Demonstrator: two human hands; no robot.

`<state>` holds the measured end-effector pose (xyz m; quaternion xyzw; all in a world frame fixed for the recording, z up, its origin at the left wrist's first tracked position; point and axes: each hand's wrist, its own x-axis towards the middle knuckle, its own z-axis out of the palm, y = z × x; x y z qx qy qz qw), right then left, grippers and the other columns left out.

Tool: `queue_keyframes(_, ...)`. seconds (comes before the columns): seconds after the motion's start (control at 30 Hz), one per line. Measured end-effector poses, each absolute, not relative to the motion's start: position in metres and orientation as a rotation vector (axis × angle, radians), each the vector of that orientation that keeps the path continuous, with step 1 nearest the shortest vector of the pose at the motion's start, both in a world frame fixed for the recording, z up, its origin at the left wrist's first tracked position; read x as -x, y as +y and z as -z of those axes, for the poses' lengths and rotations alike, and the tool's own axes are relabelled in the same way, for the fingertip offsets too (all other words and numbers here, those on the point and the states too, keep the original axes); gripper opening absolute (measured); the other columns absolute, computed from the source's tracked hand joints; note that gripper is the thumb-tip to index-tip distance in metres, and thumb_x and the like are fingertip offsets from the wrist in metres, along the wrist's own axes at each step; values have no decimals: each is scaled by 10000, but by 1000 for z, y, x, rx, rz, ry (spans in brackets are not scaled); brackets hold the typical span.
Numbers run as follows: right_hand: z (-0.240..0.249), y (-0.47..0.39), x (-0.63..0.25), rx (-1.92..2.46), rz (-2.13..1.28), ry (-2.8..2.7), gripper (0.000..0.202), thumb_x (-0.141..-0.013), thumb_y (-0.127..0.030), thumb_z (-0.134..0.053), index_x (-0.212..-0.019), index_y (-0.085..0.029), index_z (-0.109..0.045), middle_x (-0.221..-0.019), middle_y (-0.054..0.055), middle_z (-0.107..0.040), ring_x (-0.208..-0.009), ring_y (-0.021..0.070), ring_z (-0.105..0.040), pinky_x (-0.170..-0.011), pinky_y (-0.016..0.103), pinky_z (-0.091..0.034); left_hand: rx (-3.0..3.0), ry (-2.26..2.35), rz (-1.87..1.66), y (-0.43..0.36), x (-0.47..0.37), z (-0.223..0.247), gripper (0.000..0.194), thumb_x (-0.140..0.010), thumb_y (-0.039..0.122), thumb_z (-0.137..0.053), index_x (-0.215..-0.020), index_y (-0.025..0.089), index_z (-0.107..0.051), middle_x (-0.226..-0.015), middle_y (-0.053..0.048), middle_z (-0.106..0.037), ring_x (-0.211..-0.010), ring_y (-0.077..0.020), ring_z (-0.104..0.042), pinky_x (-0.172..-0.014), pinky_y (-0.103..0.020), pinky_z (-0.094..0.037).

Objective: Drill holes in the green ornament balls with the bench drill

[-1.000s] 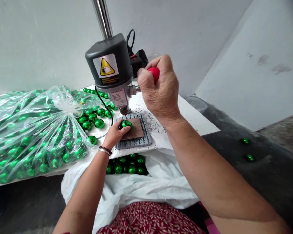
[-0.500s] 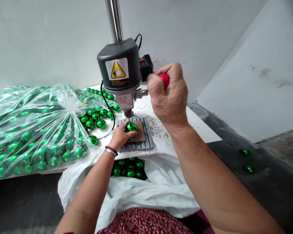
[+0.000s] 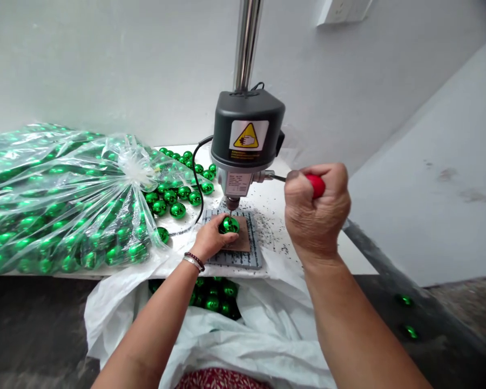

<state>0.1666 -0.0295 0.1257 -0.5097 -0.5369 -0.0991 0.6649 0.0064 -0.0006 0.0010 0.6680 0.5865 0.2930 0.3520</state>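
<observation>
A shiny green ball [image 3: 229, 225] sits on a brown pad [image 3: 242, 241] over a grey base plate [image 3: 254, 254], gripped between the thumb and fingers of my left hand [image 3: 213, 236]. Just over the ball is the bit of a drill press [image 3: 248, 129], its tip close to or touching the ball's top; which one I cannot tell. My right hand [image 3: 316, 216] is wrapped round the red knob [image 3: 316, 186] of the lever on the machine's right side.
A clear plastic bag [image 3: 65, 205] full of green balls covers the left of the white table [image 3: 358, 259]. Loose balls [image 3: 177, 210] lie beside it. White sheeting [image 3: 267, 324] hangs in front with more balls in it. A black cable curves left of the drill. Two balls lie on the floor.
The camera view has shifted, so the machine appears further right and lower. My right hand has come down with the red knob relative to the machine. My left hand still holds the ball.
</observation>
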Motion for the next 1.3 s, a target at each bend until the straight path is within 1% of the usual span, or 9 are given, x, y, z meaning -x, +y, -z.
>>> queue_keyframes(0.13, -124, -33, -167, 1198, 271, -1223, 163, -791, -354, -518, -720, -219, -461, -577, -47, -475, -515, 74, -418, -542, 217, -382, -1720, 1525, -739, -1, -6, -1, 632, -698, 348, -787, -1304, 271, -624, -1124, -21, -725, -1031, -230, -668, -975, -331, -482)
queue_keyframes(0.4, -111, -39, -165, 1156, 347, -1238, 127, -826, -309, -514, -755, -208, -488, -625, -38, -550, -539, 65, -485, -549, 191, -404, -1712, 1511, -722, 0, -5, -1, 654, -709, 376, -779, -1331, 269, -606, -1140, -30, -727, -1069, -248, -658, -1007, -353, -461)
queue_keyframes(0.6, -89, -42, -164, 1155, 369, -1248, 113, -860, -301, -516, -821, -195, -513, -674, -26, -583, -584, 72, -522, -580, 192, -419, -1703, 1503, -735, 0, -5, 2, 641, -708, 392, -783, -1316, 277, -616, -1134, -28, -723, -1055, -249, -660, -986, -353, -471)
queue_keyframes(0.83, -78, -41, -163, 1120, 362, -1241, 126, -874, -294, -516, -848, -171, -517, -689, -13, -582, -585, 74, -524, -582, 200, -413, -1709, 1504, -747, -1, -6, 1, 641, -708, 372, -783, -1314, 245, -618, -1136, -63, -720, -1067, -264, -653, -981, -366, -474)
queue_keyframes(0.93, -69, -43, -162, 1118, 337, -1246, 131, -873, -296, -520, -856, -166, -521, -701, -8, -590, -593, 70, -538, -576, 192, -416, -1714, 1509, -760, -1, -6, 0, 629, -706, 357, -782, -1303, 241, -621, -1139, -60, -717, -1062, -255, -651, -970, -354, -478)
queue_keyframes(1.03, -63, -45, -161, 1118, 321, -1253, 135, -871, -296, -515, -847, -164, -518, -669, -17, -575, -550, 63, -516, -544, 186, -408, -1730, 1502, -773, -1, -5, 1, 591, -701, 350, -779, -1265, 241, -640, -1113, -50, -719, -1040, -247, -651, -959, -347, -477)
queue_keyframes(1.13, -73, -44, -162, 1123, 304, -1245, 159, -870, -318, -496, -823, -167, -510, -662, -14, -564, -546, 67, -506, -538, 195, -409, -1734, 1501, -775, 0, -5, 2, 548, -693, 346, -775, -1217, 232, -660, -1070, -45, -722, -1001, -241, -655, -933, -342, -480)
queue_keyframes(1.2, -92, -39, -163, 1141, 278, -1236, 185, -864, -348, -484, -804, -174, -504, -669, -5, -555, -565, 75, -504, -539, 208, -404, -1727, 1499, -777, 0, -6, 1, 543, -687, 341, -771, -1205, 222, -659, -1039, -40, -722, -961, -230, -657, -892, -329, -489)
queue_keyframes(1.3, -128, -26, -165, 1197, 186, -1227, 196, -861, -368, -471, -789, -187, -482, -662, -11, -506, -557, 74, -443, -525, 221, -370, -1746, 1508, -787, -2, -8, -3, 504, -680, 334, -764, -1157, 204, -667, -973, -25, -717, -893, -210, -649, -828, -310, -495)
